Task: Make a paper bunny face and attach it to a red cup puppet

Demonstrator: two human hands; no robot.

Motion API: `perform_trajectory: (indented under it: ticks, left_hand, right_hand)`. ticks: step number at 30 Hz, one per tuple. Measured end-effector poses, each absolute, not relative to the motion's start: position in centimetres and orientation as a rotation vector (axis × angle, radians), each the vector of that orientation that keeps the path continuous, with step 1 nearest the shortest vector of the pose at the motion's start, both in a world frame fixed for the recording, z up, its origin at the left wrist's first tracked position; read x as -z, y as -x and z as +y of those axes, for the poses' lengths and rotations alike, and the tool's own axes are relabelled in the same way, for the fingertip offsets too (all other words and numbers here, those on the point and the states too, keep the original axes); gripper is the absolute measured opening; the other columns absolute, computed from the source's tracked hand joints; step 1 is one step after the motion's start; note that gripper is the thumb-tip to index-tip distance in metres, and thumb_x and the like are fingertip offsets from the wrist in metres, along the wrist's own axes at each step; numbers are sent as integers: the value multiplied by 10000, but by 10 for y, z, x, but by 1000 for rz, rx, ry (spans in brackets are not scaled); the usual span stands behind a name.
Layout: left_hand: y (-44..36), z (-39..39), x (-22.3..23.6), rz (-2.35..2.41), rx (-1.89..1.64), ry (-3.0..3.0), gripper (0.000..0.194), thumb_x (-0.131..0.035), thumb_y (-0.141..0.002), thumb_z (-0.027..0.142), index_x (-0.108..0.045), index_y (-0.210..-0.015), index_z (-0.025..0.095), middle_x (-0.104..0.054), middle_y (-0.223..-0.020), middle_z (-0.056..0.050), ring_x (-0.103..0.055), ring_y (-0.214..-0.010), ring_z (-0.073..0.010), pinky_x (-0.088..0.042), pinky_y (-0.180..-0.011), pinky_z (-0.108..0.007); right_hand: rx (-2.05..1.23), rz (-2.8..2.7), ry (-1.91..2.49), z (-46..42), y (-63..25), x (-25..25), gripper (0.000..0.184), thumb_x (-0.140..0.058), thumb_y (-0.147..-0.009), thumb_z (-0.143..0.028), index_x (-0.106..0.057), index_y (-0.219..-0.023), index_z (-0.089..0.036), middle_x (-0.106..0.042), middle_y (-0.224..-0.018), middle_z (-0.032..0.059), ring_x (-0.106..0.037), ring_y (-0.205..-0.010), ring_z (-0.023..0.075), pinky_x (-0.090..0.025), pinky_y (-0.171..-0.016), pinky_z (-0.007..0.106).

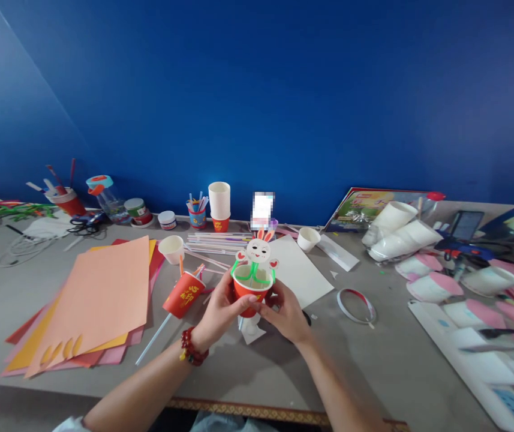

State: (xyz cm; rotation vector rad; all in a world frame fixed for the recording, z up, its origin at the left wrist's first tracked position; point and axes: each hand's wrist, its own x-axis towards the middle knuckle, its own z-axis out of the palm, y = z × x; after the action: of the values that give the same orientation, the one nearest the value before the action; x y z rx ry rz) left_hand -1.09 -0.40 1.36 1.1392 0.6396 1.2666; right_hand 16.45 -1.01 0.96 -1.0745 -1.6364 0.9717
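Between both hands I hold a red paper cup (244, 291) upright above the table's near middle. A paper rabbit (258, 251) with a round white face and orange-pink ears rises from its mouth, on bent green pipe cleaners or straws (254, 273). White paw cutouts with red hearts stand at either side. My left hand (223, 309) wraps the cup's left side, and my right hand (286, 309) grips its right side, thumbs meeting in front. Left of them a second red paper cup (183, 294) lies tilted, with a pale straw (153, 339) sticking out below. White paper scraps (252, 331) lie beneath my hands.
Coloured paper sheets (99, 294) are stacked at left. Straws (216, 242), a white sheet (299, 270) and a tape roll (356, 306) lie around the middle. White cups (403, 240) and pink-and-white cup pieces (432, 287) crowd the right. Scissors (83, 224) rest at back left.
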Motion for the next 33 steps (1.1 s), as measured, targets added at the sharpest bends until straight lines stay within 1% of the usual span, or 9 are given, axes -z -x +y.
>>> perform_trajectory:
  ticks: [3, 6, 8, 10, 13, 16, 21, 26, 33]
  left_hand:
    - [12, -4, -18, 699, -1247, -1158, 640, -786, -788, 314, -527, -1366, 222, -656, -1283, -105, -604, -1202, -292, -466, -1067, -426]
    - [13, -4, -19, 715, -1241, -1165, 654, -794, -778, 319, -521, -1364, 225, -646, -1302, -108, -579, -1243, -304, -457, -1077, -435]
    - [13, -4, -18, 699, -1223, -1186, 642, -797, -774, 315, -529, -1350, 220, -635, -1320, -113, -558, -1272, -313, -443, -1092, -446]
    - [12, -5, -15, 684, -1201, -1216, 635, -800, -772, 299, -532, -1340, 209, -624, -1336, -121, -543, -1290, -323, -428, -1105, -459]
    - [11, -6, -9, 661, -1178, -1249, 674, -800, -773, 274, -499, -1373, 213, -611, -1353, -127, -537, -1298, -330, -418, -1113, -470]
    - [11, -6, -3, 644, -1168, -1265, 713, -796, -777, 267, -466, -1407, 227, -596, -1371, -128, -533, -1303, -333, -415, -1116, -475]
    - [10, -5, 2, 653, -1189, -1266, 722, -812, -758, 264, -479, -1398, 236, -597, -1365, -119, -528, -1308, -332, -399, -1127, -484]
    - [9, -7, 2, 682, -1207, -1269, 749, -823, -745, 268, -466, -1402, 234, -595, -1356, -121, -522, -1312, -331, -388, -1134, -492]
    - [7, -7, 2, 692, -1208, -1287, 741, -822, -747, 268, -456, -1390, 226, -580, -1371, -126, -514, -1319, -327, -378, -1142, -490]
  right_hand:
    - [-980, -1622, 1050, -10, -169, -13, 355, -716, -812, -437, -631, -1068, -206, -613, -898, 35, -537, -713, 155, -485, -601, 252]
    - [-995, -1477, 1007, -10, -173, -18, 334, -634, -875, -467, -620, -1091, -212, -608, -921, 44, -559, -751, 163, -496, -618, 252]
    - [-976, -1341, 1008, -11, -174, -21, 273, -609, -898, -459, -628, -1016, -213, -593, -882, 30, -546, -712, 148, -481, -589, 237]
    - [-945, -1258, 1004, -12, -173, -24, 227, -641, -883, -434, -626, -911, -210, -570, -836, 12, -526, -664, 129, -462, -563, 226]
    - [-929, -1230, 1003, -13, -169, -27, 232, -675, -860, -414, -603, -799, -202, -541, -776, -3, -506, -627, 121, -440, -544, 225]
    - [-917, -1218, 1037, -14, -167, -28, 253, -675, -859, -414, -583, -755, -202, -523, -735, -9, -485, -610, 122, -424, -537, 229]
    - [-906, -1222, 1023, -14, -166, -28, 252, -662, -875, -394, -568, -740, -204, -513, -713, -16, -461, -605, 115, -408, -537, 220]
    - [-886, -1208, 1021, -14, -166, -25, 269, -653, -884, -404, -552, -731, -208, -515, -726, -9, -476, -627, 124, -422, -541, 222]
    - [-865, -1164, 1062, -15, -165, -20, 274, -668, -878, -408, -551, -736, -205, -518, -718, -17, -473, -577, 105, -421, -493, 203]
